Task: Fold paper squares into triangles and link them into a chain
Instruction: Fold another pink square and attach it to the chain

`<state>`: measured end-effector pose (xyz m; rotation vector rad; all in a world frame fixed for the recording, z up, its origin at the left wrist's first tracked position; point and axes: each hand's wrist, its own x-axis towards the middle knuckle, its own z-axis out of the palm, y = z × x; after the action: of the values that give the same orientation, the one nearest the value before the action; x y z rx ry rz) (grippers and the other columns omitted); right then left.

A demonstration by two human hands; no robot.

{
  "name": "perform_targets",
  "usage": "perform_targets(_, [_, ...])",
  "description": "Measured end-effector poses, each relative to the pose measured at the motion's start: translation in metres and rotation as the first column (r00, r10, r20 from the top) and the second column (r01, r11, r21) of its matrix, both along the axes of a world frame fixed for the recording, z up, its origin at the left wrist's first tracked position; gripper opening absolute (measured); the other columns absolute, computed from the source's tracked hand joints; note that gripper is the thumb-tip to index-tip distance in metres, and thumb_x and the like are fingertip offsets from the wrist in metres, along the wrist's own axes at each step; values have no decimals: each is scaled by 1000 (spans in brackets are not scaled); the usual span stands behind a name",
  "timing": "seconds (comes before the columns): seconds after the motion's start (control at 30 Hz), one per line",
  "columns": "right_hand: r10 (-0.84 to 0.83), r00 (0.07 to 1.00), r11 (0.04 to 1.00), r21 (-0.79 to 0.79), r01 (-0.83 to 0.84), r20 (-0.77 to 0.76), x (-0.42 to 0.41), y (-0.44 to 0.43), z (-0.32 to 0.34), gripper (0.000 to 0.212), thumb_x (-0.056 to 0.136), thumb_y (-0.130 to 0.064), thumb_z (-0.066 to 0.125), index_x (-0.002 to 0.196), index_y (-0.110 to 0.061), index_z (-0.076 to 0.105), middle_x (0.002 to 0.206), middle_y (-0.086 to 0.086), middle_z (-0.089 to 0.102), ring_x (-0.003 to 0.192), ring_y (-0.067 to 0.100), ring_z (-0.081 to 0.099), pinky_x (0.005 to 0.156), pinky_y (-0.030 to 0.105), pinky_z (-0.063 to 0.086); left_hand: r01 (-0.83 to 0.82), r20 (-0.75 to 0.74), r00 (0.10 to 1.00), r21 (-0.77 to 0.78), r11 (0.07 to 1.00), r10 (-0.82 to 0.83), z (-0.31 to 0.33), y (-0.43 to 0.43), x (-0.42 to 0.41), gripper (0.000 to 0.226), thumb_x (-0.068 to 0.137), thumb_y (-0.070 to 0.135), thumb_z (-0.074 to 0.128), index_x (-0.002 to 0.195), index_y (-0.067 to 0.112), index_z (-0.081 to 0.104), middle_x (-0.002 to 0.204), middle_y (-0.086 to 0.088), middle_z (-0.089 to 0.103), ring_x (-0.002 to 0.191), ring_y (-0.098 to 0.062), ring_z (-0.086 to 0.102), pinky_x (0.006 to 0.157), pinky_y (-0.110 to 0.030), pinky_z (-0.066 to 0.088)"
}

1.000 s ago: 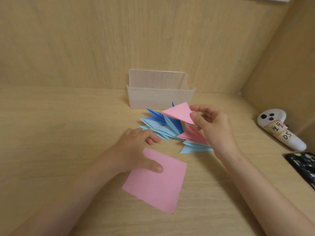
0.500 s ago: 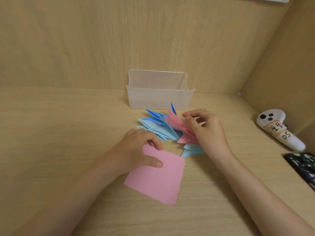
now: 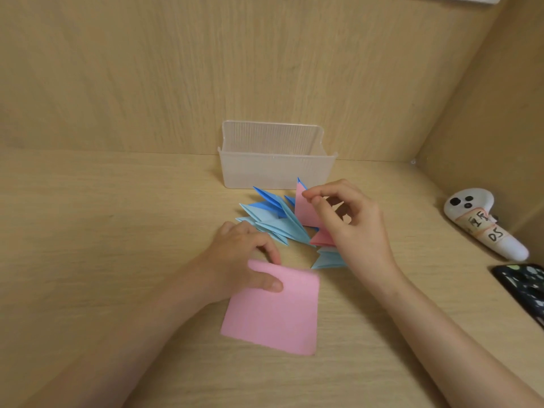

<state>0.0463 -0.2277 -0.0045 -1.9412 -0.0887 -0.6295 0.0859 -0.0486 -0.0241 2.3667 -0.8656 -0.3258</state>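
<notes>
A pale wooden desk (image 3: 117, 219), boxed into a corner, carries a paper-folding job in mid-step, seen from the worker's own head. The largest sheet, an unfolded pink paper square (image 3: 273, 316), lies flat on the worker's side of the left hand (image 3: 238, 260). That hand's grip is closed on the sheet's far edge, thumb pressed on top and forefinger curled over the edge behind it, apparently to pin the next piece ready while the other hand works. Beyond both grips, against the back wall, a clear plastic bin (image 3: 272, 163) stands upright, and nothing can be made out inside it. Between the bin and the left grip the chain of folded triangles (image 3: 270, 223), in dark and light blue, fans across the desk, a curve that likely comes from each piece being tucked into the last. Well off to the right of the working grip lie a white controller (image 3: 482, 222) with a handwritten label and, nearer the worker, a dark phone (image 3: 527, 290), both clear of the work. The right hand (image 3: 356, 231) has its grip nearly closed. Its thumb and forefinger pinch the top corner of a pink triangle (image 3: 304, 213) stood on edge against the chain's blue end, seemingly to seat it as the newest link. Whether it is fully tucked in cannot be told.
</notes>
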Motion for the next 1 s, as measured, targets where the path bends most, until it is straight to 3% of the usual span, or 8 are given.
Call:
perform_targets(0.2, [73, 997, 995, -71, -71, 31, -1, 1, 0, 21, 89, 0, 59, 87, -17, 71, 85, 0, 64, 71, 14, 52, 62, 13, 39, -50, -141, 990, -197, 979, 22, 1, 1, 2, 37, 66, 10, 82, 79, 28, 52, 77, 11, 58, 70, 2, 50, 63, -9, 35])
perform_targets(0.33, [129, 990, 991, -35, -131, -63, -2, 1, -2, 11, 88, -13, 65, 91, -22, 72, 83, -12, 63, 70, 5, 47, 66, 42, 51, -138, -231, 970, -287, 948, 72, 6, 1, 3, 43, 66, 7, 82, 91, 23, 51, 66, 11, 64, 59, 0, 52, 57, -12, 38])
perform_targets(0.47, [201, 971, 974, -79, -212, -126, -5, 2, 0, 19, 73, -33, 77, 90, -27, 72, 77, -21, 60, 80, 10, 51, 73, 17, 41, -210, -262, 958, -375, 903, 114, 13, 5, 6, 48, 59, 10, 88, 91, 21, 54, 77, -1, 70, 72, -11, 59, 70, -22, 43])
perform_targets(0.53, [215, 967, 970, -89, -228, -135, -5, 1, 2, 20, 70, -30, 79, 88, -27, 71, 74, -16, 63, 79, 20, 53, 70, 17, 41, -253, -297, 946, -424, 869, 130, 16, 6, 6, 50, 57, 9, 89, 91, 22, 54, 80, -4, 72, 74, -14, 61, 73, -30, 45])
perform_targets(0.67, [216, 966, 975, -16, -221, -141, -5, 0, 4, 17, 78, -12, 75, 80, -28, 71, 76, -9, 69, 59, 8, 50, 58, 13, 37, -370, -368, 911, -534, 760, 186, 22, 3, 3, 55, 57, 13, 88, 99, 23, 55, 73, 2, 73, 64, -12, 65, 55, -24, 50])
perform_targets(0.77, [180, 979, 973, 164, -163, -92, -4, 2, 7, 18, 79, -7, 74, 83, -25, 72, 71, -10, 65, 62, 8, 50, 56, 27, 48, -481, -454, 862, -597, 642, 223, 23, -2, -1, 41, 72, 9, 78, 105, 19, 57, 82, -4, 75, 71, -20, 69, 62, -32, 54])
perform_targets(0.87, [151, 985, 941, 317, -120, -77, -4, 2, 9, 16, 81, -4, 70, 91, -16, 68, 68, -5, 62, 62, 12, 55, 49, 30, 52, -529, -500, 833, -591, 609, 237, 22, -3, -1, 26, 78, 13, 72, 102, 15, 61, 82, -5, 76, 71, -19, 70, 67, -34, 52])
perform_targets(1.0, [167, 984, 971, 181, -153, -64, -7, 2, 8, 19, 89, -7, 58, 93, -21, 70, 79, -2, 62, 69, 13, 55, 60, 50, 57, -517, -424, 855, -639, 570, 299, 23, 0, 1, 2, 85, 15, 66, 86, 17, 65, 72, 1, 74, 61, -11, 65, 60, -24, 48])
